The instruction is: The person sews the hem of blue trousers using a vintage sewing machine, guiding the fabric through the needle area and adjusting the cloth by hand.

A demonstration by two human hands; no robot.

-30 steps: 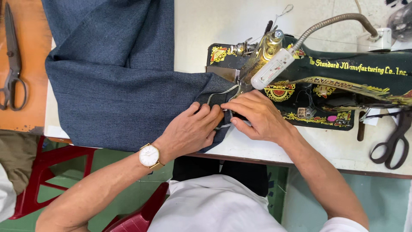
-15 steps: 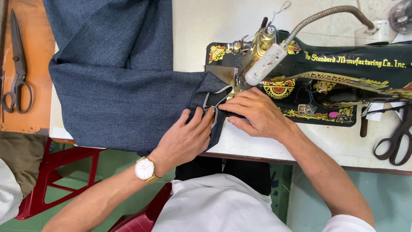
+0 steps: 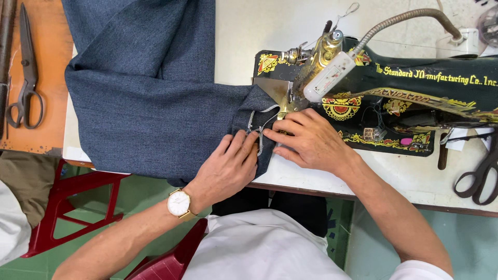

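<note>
A blue-grey fabric piece (image 3: 150, 98) lies spread over the white table (image 3: 244, 31), its folded corner with a pale seam edge reaching the needle plate of a black sewing machine (image 3: 404, 98) with gold ornament. My left hand (image 3: 231, 163), a watch on its wrist, presses flat on the fabric's folded corner. My right hand (image 3: 308, 140) pinches the same corner just in front of the machine's presser foot. The fingertips of both hands almost meet at the seam.
Black scissors (image 3: 26, 78) lie on an orange-brown board at the far left. Another pair of dark scissors (image 3: 480, 176) rests on the table at the right edge. A red plastic stool (image 3: 67, 202) stands below the table on the left, over a green floor.
Both hands have stayed on the fabric corner, with the fingers shifting slightly along the seam. The view has shifted a little.
</note>
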